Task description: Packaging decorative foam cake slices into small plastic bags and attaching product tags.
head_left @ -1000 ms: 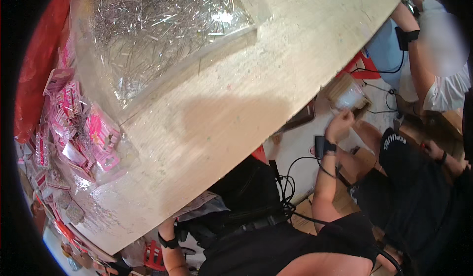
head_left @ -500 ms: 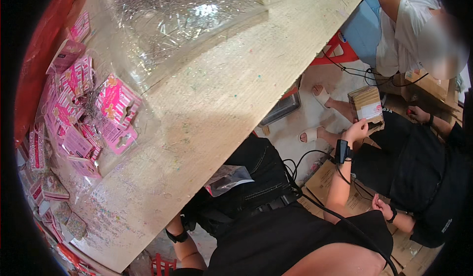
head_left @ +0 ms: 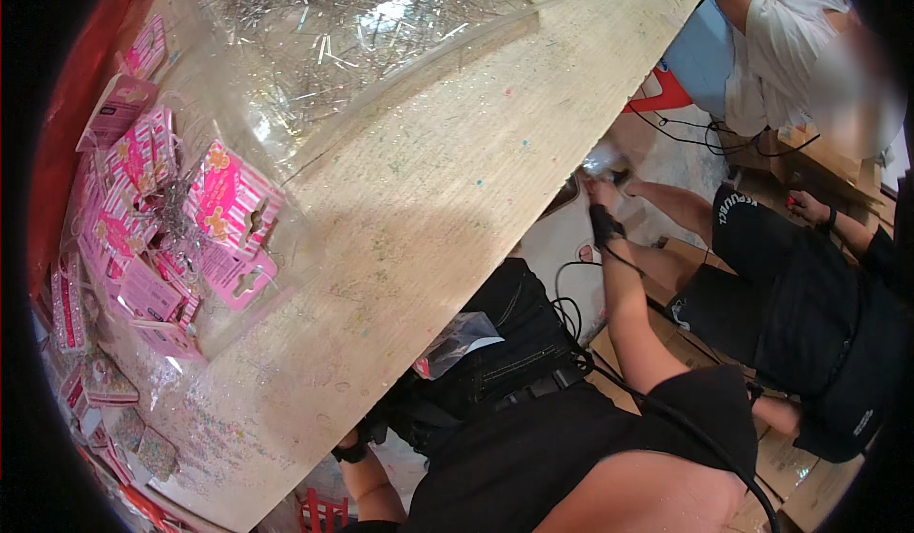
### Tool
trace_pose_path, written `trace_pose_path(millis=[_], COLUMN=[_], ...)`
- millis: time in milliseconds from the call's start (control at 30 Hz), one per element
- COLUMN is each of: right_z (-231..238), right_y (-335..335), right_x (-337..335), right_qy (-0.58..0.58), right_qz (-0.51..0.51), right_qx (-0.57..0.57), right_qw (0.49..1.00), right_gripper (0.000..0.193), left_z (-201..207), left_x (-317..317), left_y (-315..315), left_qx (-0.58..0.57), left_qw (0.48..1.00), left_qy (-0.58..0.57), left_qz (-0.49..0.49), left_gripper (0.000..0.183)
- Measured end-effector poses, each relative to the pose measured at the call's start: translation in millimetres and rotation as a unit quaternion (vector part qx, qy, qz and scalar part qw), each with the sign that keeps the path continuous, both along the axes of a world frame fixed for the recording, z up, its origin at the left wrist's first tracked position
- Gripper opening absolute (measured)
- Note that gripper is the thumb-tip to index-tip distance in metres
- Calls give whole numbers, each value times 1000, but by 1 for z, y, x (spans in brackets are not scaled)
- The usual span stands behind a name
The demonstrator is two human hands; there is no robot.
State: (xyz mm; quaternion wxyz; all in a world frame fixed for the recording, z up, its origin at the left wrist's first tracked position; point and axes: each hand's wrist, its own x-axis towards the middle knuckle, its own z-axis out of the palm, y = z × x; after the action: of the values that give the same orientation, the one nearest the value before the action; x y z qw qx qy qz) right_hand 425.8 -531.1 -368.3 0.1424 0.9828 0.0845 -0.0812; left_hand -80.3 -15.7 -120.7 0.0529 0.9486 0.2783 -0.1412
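My right hand (head_left: 600, 191) is stretched out past the table's right edge, beside a blurred, shiny clear thing (head_left: 606, 160). Motion smears its fingers, so I cannot make out whether it grips this. Only the wrist and a small part of my left hand (head_left: 350, 438) show at the table's lower edge; its fingers are hidden. A clear plastic packet (head_left: 462, 341) with some red in it lies on the black fabric over my lap. Pink striped cards (head_left: 228, 200) lie piled on a clear bag at the table's left.
On the wooden table (head_left: 400, 219) lies a large clear bag of silvery strips (head_left: 362, 38), with glitter scattered about. Small glitter packs (head_left: 109, 381) line the left edge. At the right are a person in black (head_left: 809, 314), a person in white (head_left: 785, 57), cardboard boxes (head_left: 790, 466) and black cables (head_left: 709, 133).
My right hand has swung left and away toward the table edge. The brown cardboard bundle that was at its fingers no longer shows. The left arm has hardly moved.
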Motion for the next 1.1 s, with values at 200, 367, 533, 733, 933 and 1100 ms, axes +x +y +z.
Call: trace_pose_path(millis=[200,367,533,733,933,1100], right_z=[-98,-106,38,202,377,401], right_y=[147,178,285,282,337,422], right_x=[-52,-84,-134,-103,-80,-92], right_qy=[225,352,436,305,98,-113], right_qz=[23,20,8,296,348,487], right_qx=[198,359,491,237,250,415], right_qw=[954,864,754,874,898,760], right_gripper=[24,27,33,61,23,25], left_z=[1,4,39,146,197,176], left_x=[1,22,22,71,-15,-27], left_y=[1,-1,-8,19,65,145], left_qx=[59,99,-19,-451,-63,273], left_qw=[997,984,999,891,945,947], left_qy=[-35,-104,-31,-44,-240,-85], left_qz=[-41,-106,19,34,214,144], left_gripper=[38,38,40,41,38,53])
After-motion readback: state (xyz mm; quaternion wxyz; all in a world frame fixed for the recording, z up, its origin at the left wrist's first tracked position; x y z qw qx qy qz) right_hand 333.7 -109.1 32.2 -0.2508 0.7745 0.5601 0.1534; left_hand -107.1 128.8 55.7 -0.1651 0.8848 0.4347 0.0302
